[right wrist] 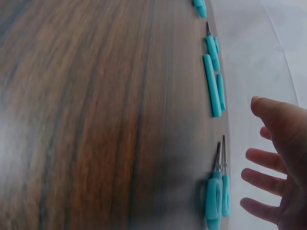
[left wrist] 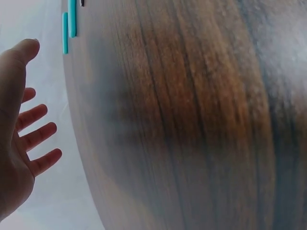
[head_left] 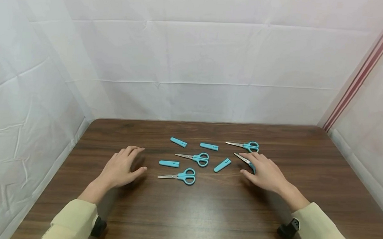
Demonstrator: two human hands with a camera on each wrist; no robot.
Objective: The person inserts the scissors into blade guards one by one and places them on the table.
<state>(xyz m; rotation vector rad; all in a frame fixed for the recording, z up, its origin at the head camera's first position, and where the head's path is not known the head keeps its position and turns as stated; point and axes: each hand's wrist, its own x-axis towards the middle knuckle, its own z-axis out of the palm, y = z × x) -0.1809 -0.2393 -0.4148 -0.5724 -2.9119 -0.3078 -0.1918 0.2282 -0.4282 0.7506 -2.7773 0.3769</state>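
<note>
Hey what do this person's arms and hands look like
The left hand and right hand are bare, no gloves or rings showing. The left sleeve and right sleeve are pale yellowish. A small black device shows on the left, another black device on the right.

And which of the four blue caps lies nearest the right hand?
The blue cap just left of the right hand, the only one slanting up toward the right in the head view. The other three caps lie farther left.
</note>
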